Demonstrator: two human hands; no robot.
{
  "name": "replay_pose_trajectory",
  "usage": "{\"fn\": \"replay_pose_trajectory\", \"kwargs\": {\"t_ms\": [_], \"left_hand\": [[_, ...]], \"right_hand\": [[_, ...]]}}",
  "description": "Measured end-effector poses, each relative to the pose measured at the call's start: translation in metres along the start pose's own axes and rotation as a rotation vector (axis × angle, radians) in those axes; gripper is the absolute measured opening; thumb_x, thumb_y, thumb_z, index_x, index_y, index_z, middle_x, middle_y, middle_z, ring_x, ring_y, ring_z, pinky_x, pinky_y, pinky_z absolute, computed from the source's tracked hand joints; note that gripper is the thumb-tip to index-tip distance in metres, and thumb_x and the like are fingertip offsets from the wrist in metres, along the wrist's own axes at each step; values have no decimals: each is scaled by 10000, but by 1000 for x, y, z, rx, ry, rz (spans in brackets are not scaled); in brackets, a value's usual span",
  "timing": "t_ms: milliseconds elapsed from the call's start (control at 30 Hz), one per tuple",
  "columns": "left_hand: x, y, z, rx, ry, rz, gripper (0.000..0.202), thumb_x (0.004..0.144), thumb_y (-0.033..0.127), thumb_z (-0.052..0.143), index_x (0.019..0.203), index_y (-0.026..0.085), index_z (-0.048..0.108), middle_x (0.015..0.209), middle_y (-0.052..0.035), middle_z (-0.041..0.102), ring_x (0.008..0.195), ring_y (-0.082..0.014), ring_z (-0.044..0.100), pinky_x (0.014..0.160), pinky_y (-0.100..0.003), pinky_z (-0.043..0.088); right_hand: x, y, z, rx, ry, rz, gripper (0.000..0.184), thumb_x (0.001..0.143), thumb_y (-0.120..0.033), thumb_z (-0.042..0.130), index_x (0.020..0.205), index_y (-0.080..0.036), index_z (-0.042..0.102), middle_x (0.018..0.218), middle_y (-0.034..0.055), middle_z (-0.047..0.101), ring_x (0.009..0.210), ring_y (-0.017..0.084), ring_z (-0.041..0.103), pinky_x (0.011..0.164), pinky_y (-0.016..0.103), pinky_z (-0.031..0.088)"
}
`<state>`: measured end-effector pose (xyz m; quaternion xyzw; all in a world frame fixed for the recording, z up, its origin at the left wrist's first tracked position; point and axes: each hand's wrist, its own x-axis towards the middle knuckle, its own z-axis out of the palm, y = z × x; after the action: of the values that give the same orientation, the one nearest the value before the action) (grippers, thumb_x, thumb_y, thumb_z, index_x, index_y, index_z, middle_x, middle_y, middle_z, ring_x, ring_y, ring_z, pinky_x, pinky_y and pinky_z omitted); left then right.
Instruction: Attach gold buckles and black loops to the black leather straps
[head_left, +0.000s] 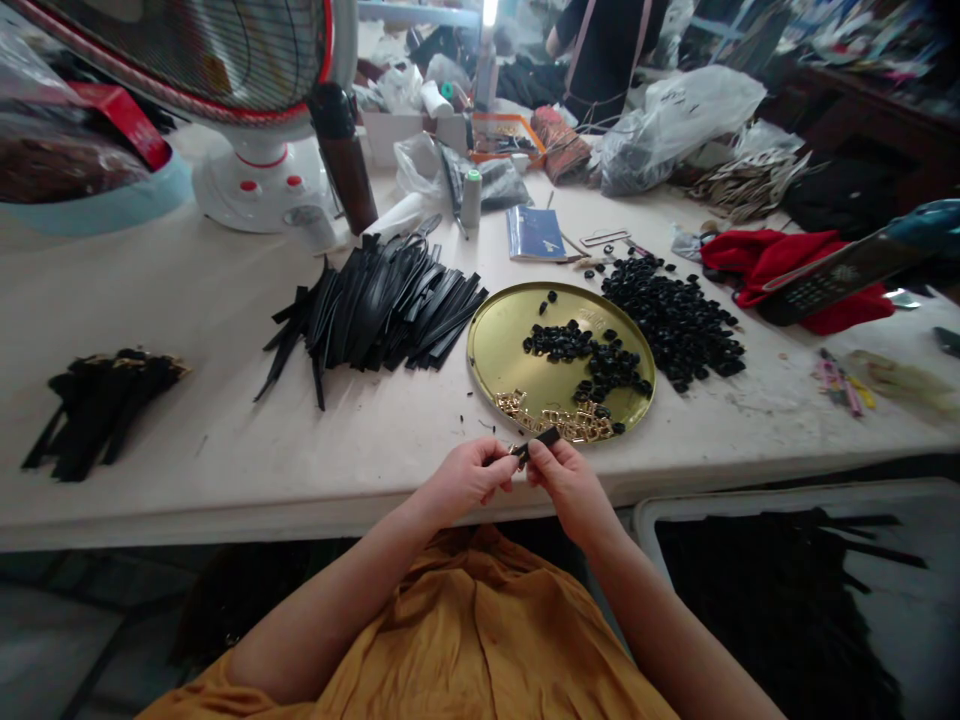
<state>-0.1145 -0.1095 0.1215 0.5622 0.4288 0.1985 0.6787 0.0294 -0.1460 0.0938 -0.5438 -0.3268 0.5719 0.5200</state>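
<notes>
My left hand and my right hand meet at the table's front edge, both closed on one black strap. A gold-coloured metal piece, probably a buckle, shows between the fingers; how it sits on the strap is mostly hidden. Just beyond lies a round gold tray with gold buckles along its near rim and small black loops in its middle. A larger heap of black loops rests right of the tray. To its left, many black straps are piled up.
Straps with gold fittings lie far left. A fan and brown bottle stand behind. Further back are a thread spool, blue booklet and red cloth. A white bin of black strips sits below right. Someone stands behind the table.
</notes>
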Motion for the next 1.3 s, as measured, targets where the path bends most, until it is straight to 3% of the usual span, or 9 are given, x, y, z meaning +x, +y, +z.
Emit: {"fn": "replay_pose_trajectory", "kwargs": {"t_ms": [233, 433, 600, 733, 867, 1100, 1300], "left_hand": [[3, -2, -3, 31, -28, 35, 263, 745, 400, 498, 673, 150, 465, 574, 42, 495, 416, -43, 367, 394, -171, 317], [5, -4, -2, 203, 69, 101, 255, 763, 382, 479, 660, 150, 506, 583, 37, 497, 460, -54, 414, 427, -168, 333], [7, -9, 0, 87, 59, 29, 256, 753, 409, 483, 703, 158, 479, 583, 39, 503, 446, -57, 399, 413, -171, 333], [5, -12, 3, 54, 79, 24, 254, 760, 404, 476, 677, 166, 442, 542, 54, 471, 417, -53, 372, 406, -176, 295], [3, -13, 8, 62, 102, 69, 247, 769, 387, 466, 659, 167, 448, 522, 59, 450, 431, -57, 346, 430, -187, 269], [-1, -15, 15, -152, 132, 20, 234, 765, 356, 441, 627, 172, 403, 499, 70, 383, 448, -61, 295, 451, -193, 248], [-2, -16, 14, 8, 171, 75, 245, 783, 346, 432, 617, 165, 433, 527, 56, 402, 501, -77, 345, 497, -203, 287]], "right_hand": [[1, 1, 0, -25, -60, -8, 315, 740, -486, 576, 698, -183, 503, 549, -50, 473, 513, 83, 403, 516, 230, 322], [3, -2, 6, -77, -34, -1, 239, 699, -385, 622, 695, -178, 503, 532, -62, 454, 495, 77, 383, 486, 222, 319], [3, -1, 3, -60, -49, 18, 145, 720, -296, 575, 683, -178, 499, 538, -59, 464, 506, 79, 400, 504, 224, 325], [1, 2, 2, -61, -79, -28, 180, 740, -339, 587, 718, -177, 512, 548, -58, 478, 512, 76, 414, 519, 222, 337], [1, 8, 4, -22, -19, -74, 213, 717, -358, 633, 722, -175, 526, 566, -57, 497, 509, 66, 431, 513, 210, 345], [-1, 9, 2, 299, -108, 154, 236, 680, -368, 673, 738, -178, 545, 593, -54, 511, 493, 48, 444, 486, 185, 358], [-6, 3, 1, 60, -73, 17, 205, 702, -354, 650, 737, -174, 558, 619, -48, 523, 528, 58, 462, 528, 201, 380]]}}
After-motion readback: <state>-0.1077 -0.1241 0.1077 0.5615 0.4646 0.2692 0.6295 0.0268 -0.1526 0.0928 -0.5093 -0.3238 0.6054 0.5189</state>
